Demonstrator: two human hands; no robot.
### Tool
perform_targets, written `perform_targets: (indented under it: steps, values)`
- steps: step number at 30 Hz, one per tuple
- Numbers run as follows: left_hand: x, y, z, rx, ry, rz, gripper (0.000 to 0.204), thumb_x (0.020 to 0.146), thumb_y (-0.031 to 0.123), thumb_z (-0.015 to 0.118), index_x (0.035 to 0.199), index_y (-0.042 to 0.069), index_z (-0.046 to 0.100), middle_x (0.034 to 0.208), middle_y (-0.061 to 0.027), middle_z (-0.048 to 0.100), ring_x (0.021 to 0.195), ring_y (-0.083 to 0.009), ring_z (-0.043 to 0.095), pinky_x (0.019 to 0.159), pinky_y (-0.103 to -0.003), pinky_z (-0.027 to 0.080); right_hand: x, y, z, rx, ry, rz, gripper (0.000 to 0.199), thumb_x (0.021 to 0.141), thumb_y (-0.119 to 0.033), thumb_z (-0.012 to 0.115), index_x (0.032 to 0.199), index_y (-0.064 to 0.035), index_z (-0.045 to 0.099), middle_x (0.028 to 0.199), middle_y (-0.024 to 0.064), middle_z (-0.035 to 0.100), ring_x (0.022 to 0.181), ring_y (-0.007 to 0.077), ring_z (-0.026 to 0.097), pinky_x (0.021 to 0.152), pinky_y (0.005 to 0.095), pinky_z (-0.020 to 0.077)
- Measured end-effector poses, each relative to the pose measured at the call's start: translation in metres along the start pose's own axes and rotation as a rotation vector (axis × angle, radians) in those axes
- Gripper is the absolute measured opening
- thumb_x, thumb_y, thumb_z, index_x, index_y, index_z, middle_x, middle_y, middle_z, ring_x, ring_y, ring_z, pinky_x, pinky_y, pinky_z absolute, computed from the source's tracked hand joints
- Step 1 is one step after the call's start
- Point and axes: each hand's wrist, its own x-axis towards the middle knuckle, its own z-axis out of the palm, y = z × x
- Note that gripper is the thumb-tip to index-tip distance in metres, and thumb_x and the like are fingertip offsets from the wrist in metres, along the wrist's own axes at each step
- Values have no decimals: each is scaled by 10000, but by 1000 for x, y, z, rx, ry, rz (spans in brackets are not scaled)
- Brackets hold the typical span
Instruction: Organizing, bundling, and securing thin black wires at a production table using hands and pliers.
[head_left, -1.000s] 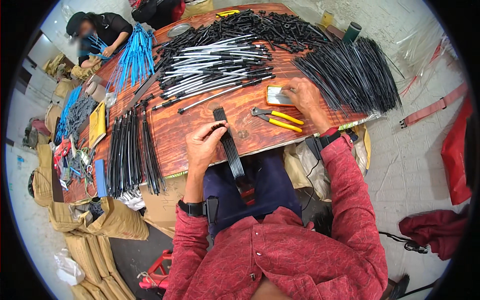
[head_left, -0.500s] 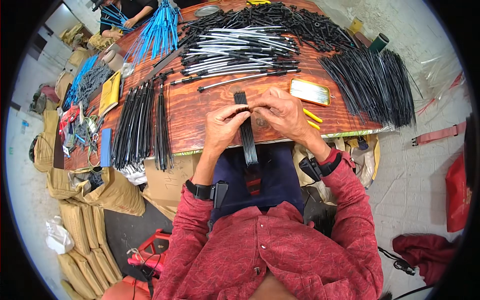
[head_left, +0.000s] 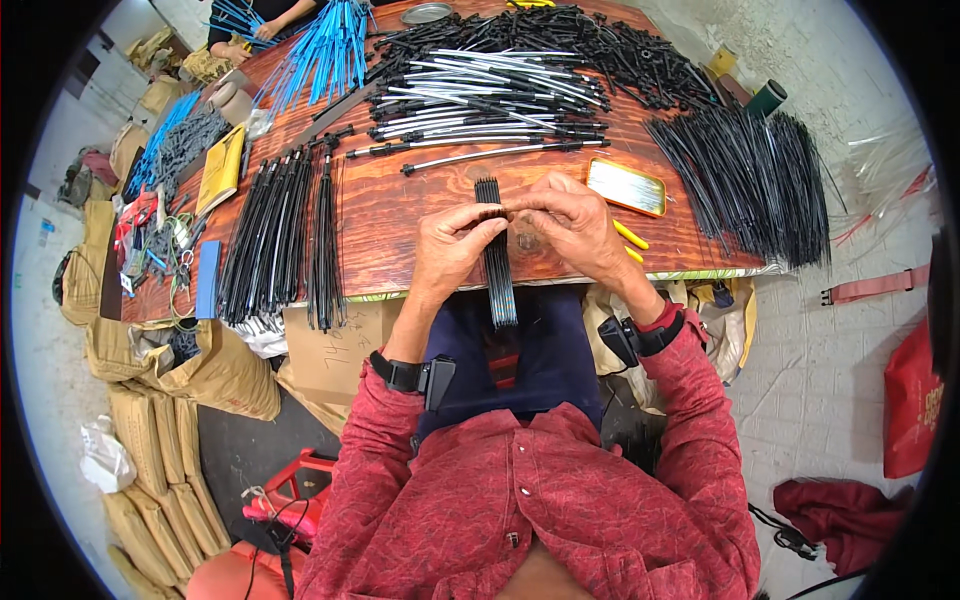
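Around the black bundle (head_left: 497, 255) there is bare wood on the table (head_left: 400, 215) to its left, open as far as the rows of black rods (head_left: 275, 240). Beyond the bundle, a long metal rod (head_left: 500, 153) bars the way. To its right lie a small tray (head_left: 626, 186) and yellow-handled pliers (head_left: 630, 240), then a heap of black ties (head_left: 745, 185).

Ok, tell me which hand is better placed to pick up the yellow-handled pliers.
Right. The right hand lies beside the yellow-handled pliers on the table; the left hand grips the black strip bundle, farther away.
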Motion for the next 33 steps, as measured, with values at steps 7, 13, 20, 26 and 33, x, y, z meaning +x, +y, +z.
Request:
perform_targets:
  steps: [7,13,20,26,33]
  values:
    - [2,-2,-1,1,-8,-11,185,902,81,781,1071,9,792,893,-28,759,807,-73,674,714,-236,541,2,-7,2,-152,66,-98,152,853,-32,745,997,-76,768,854,92,667,806,270,668,694,378,526]
    - [3,-2,-1,11,-17,7,192,896,80,786,1075,9,791,904,-38,767,819,-79,684,719,-241,545,1,-3,3,-138,31,-50,165,840,8,747,1000,-32,741,851,86,656,809,250,662,685,353,510]
    - [2,-1,-2,66,-26,63,197,885,81,794,1065,0,789,912,-60,777,814,-92,694,719,-248,549,6,-8,1,-130,3,-85,102,842,-40,750,937,-47,715,862,102,664,805,290,682,684,384,533]
    - [7,4,-7,148,-110,114,180,880,66,788,1048,2,793,915,-68,778,818,-97,700,718,-251,551,12,-3,-9,-111,-119,-118,111,843,-54,753,944,-52,707,881,99,666,816,295,686,691,386,535]
    - [5,8,-7,30,-144,28,175,886,61,781,1049,-3,792,914,-51,772,817,-87,689,709,-246,545,11,-2,-9,-25,-160,-77,113,852,-45,749,954,-42,701,892,109,665,846,294,684,709,385,530]
